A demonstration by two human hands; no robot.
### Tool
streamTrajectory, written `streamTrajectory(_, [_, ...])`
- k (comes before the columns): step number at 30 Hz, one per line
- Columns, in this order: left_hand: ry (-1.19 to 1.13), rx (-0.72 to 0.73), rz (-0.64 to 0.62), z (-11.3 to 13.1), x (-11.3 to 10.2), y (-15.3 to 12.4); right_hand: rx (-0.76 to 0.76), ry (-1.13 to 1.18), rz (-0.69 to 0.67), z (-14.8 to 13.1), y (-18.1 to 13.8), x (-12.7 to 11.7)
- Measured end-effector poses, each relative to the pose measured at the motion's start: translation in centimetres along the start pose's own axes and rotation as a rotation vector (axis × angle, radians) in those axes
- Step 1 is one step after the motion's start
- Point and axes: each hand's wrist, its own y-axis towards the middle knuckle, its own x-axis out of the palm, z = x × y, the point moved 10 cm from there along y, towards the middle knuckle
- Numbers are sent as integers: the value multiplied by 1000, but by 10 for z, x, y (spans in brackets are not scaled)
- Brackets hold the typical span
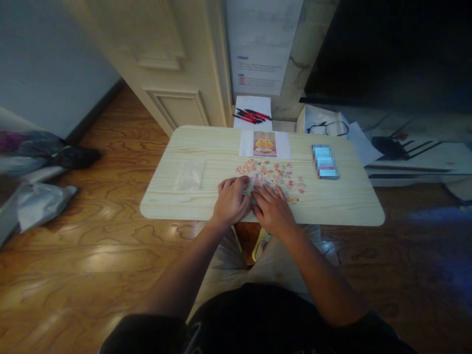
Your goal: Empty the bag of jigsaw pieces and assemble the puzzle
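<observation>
Loose jigsaw puzzle pieces point(276, 170), small and mostly pink, orange and purple, lie scattered over the middle of a pale wood-grain table point(332, 204). At the near left edge of the pieces rests my left hand point(232, 199), its fingers curled down; what they hold, if anything, is hidden. Close beside it, my right hand point(273, 209) lies low over the nearest pieces with its fingers stretched out and apart. Some pieces are covered by the hands. Behind the pieces is a white sheet with a printed picture point(264, 143) of a yellow figure.
A clear plastic bag point(190, 176) lies at the table's left, a phone point(325, 161) at its right. Beyond the far edge are red-and-black pens point(252, 116) on paper, glasses point(328, 129) and a black router point(394, 147). Bags point(44, 201) stand on the left.
</observation>
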Motion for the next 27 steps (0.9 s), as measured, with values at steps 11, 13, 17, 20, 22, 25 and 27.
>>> streamTrajectory(11, [-12,-72,73,-12,-6,0,41,-11,53,12,14,-7])
streamTrajectory(13, [19,-90,88,-13,-5,-1,60,-18,71,13,23,-5])
streamTrajectory(17, [95,-184,189,-19,-14,-5,50,-25,75,16,33,-5])
streamTrajectory(20, [113,-184,213,-17,-18,-5,30,-8,77,16,28,-11])
streamTrajectory(22, [105,-104,157,-8,-13,-3,17,8,75,15,22,-14])
streamTrajectory(25, [99,-3,60,3,-3,-2,15,25,84,16,13,-18])
streamTrajectory(27, [101,24,33,5,0,-2,21,32,95,17,8,-20])
